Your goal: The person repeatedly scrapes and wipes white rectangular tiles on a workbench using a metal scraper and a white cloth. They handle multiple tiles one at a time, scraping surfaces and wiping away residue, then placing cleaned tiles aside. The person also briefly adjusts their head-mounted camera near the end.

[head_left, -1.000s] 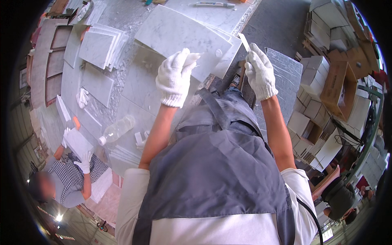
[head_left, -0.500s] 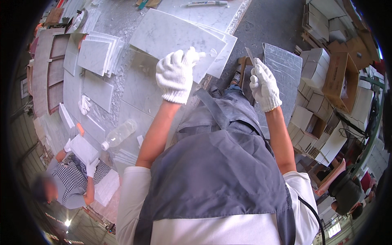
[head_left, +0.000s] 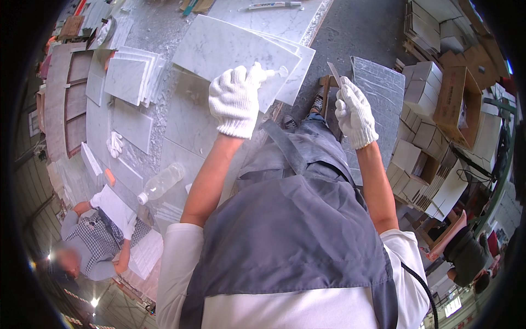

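Nearest is a dark grey apron (head_left: 290, 236) over a white shirt, with the bare forearms reaching forward on either side of it, both hands in white knit gloves. The right hand (head_left: 355, 112) is closed narrowly around a thin strip (head_left: 333, 71), flat and blade-like, which juts up past the fingertips and tilts a little to the left. The left hand (head_left: 234, 101) is half curled, with thumb and forefinger brought forward close together (whether they pinch anything, I cannot tell). It appears just above the near part of a pale grey-veined marble slab (head_left: 230, 46), on which a small whitish blob (head_left: 282, 72) shows beside the fingertips. That slab lies on the worktop (head_left: 161, 24), askew over other slabs whose edges stick out at its right. Below, between the arms, a dark shoe (head_left: 289, 122) stands near the foot of the worktop, and right of the right hand lies a glossy grey panel (head_left: 383, 98). Left of the left forearm, a clear bottle (head_left: 164, 181) with a white cap lies on its side, with a loose white glove (head_left: 114, 145) beyond it. Farther up are a stack of smaller slabs (head_left: 125, 78) and a white marker (head_left: 274, 5). At the far left a co-worker (head_left: 104, 241) holds a pale panel (head_left: 112, 204) in gloved hands; at the far right, white boxes (head_left: 424, 96) pile up around an open brown carton (head_left: 455, 98).
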`<action>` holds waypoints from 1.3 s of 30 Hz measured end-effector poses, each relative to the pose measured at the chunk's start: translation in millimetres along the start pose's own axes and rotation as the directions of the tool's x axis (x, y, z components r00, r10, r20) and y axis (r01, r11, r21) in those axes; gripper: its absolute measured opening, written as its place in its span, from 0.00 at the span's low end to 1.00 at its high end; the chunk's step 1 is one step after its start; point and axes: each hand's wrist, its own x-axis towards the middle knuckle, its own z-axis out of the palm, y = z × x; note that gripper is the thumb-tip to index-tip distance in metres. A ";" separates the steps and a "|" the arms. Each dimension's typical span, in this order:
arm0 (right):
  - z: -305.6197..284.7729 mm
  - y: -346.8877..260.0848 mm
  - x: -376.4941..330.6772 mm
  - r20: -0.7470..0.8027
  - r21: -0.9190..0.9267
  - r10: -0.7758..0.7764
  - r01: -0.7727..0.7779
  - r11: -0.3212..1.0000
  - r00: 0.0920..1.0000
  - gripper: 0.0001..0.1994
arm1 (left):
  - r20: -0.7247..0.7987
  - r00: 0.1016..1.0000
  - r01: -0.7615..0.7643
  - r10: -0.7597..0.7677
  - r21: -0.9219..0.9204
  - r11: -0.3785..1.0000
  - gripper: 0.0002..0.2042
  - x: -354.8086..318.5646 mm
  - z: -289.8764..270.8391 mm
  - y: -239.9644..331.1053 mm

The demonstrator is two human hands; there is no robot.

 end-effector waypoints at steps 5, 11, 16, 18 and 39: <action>0.4 -0.5 0.4 -0.005 -0.023 -0.003 0.003 1.000 1.000 0.19 | -0.109 0.993 -0.045 0.039 -0.054 0.998 0.14 1.0 1.3 -0.1; -0.8 1.0 2.8 0.000 -0.013 -0.005 0.005 1.000 1.000 0.19 | -0.039 0.999 -0.025 0.023 -0.036 0.999 0.13 0.2 -1.2 0.0; -1.7 0.8 3.4 0.011 0.005 -0.010 0.010 1.000 1.000 0.20 | -0.027 0.999 -0.029 0.028 -0.027 0.999 0.13 1.1 -2.3 1.1; -1.3 0.7 3.0 0.014 -0.007 -0.009 0.009 1.000 1.000 0.20 | -0.018 1.000 -0.019 0.018 -0.040 0.999 0.14 1.8 -2.4 1.5; 0.1 -0.9 -1.4 0.010 -0.039 -0.004 0.005 0.999 1.000 0.19 | -0.149 0.845 0.334 -0.514 -0.604 0.724 0.20 -44.8 7.9 -6.7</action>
